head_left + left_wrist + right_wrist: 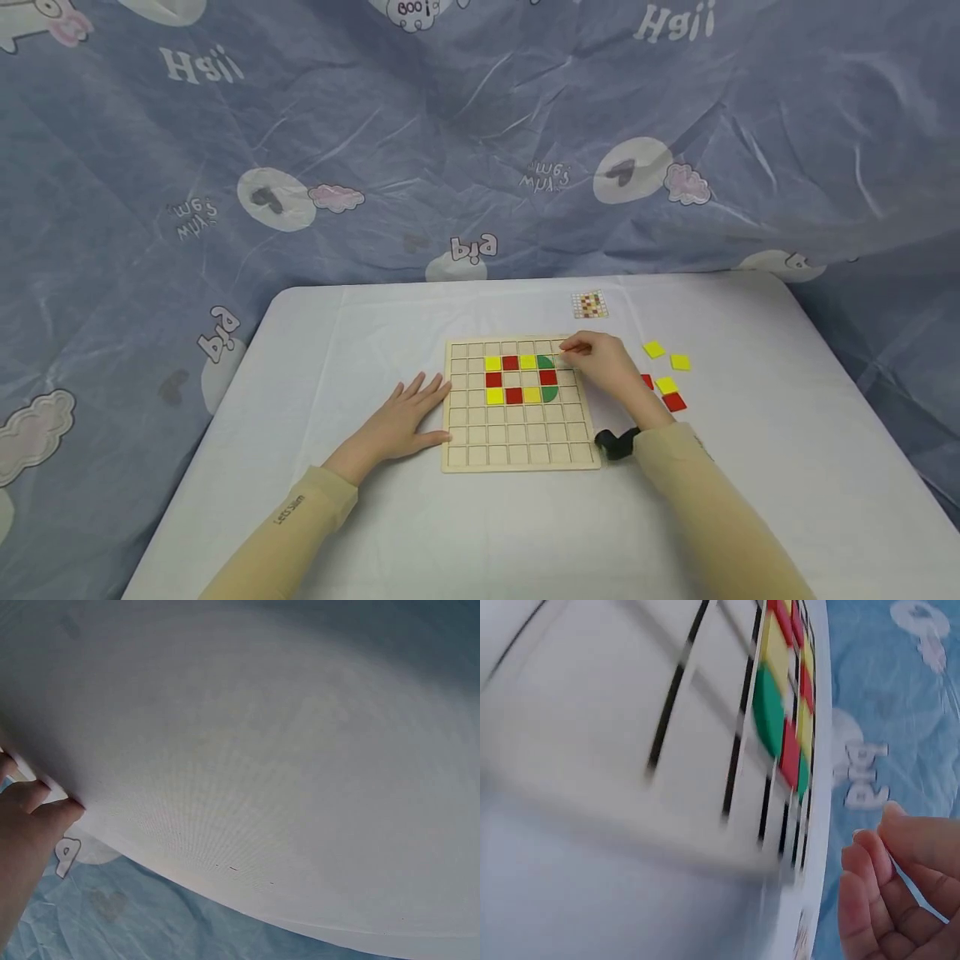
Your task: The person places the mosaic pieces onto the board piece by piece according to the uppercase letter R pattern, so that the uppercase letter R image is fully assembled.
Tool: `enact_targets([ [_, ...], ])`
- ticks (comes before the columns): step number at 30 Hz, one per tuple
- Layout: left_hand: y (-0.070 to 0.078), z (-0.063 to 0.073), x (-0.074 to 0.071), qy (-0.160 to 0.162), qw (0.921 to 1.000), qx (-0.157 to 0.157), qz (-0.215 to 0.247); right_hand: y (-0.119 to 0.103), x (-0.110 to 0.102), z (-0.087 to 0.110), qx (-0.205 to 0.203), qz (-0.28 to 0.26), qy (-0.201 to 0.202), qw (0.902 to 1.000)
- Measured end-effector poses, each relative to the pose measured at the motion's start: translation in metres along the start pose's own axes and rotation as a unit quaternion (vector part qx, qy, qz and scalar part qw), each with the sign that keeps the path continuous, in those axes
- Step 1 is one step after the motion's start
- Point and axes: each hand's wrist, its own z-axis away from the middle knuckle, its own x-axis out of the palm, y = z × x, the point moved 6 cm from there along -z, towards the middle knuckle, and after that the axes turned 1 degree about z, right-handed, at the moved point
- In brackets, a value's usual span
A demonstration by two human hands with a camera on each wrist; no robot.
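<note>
A wooden grid board (pixel 521 456) lies on the white table, its upper middle bearing yellow, red and green pieces such as a yellow tile (pixel 492 363), a red tile (pixel 510 363) and a green rounded piece (pixel 550 393). Fingers spread, the left hand (pixel 397 427) rests at the board's left edge. Over the upper right corner of the board hovers the right hand (pixel 603 362), fingertips drawn together with a bit of red showing between them, seemingly a red tile. In the right wrist view this hand (pixel 900 892) has curled fingers, and the tile is hidden.
Right of the board lie loose yellow tiles (pixel 680 362) and red tiles (pixel 674 402). A small printed pattern card (pixel 589 304) is behind the board. Something black (pixel 617 444) lies by the board's lower right corner, partly under the right sleeve. A blue patterned cloth (pixel 420 150) hangs behind the table.
</note>
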Motion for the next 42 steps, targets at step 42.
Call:
enact_targets([
  [42,-0.001,0.001,-0.001,0.013,0.9999,0.011,-0.003,0.086,-0.049,0.036,0.058,0.079,-0.004,0.9952],
])
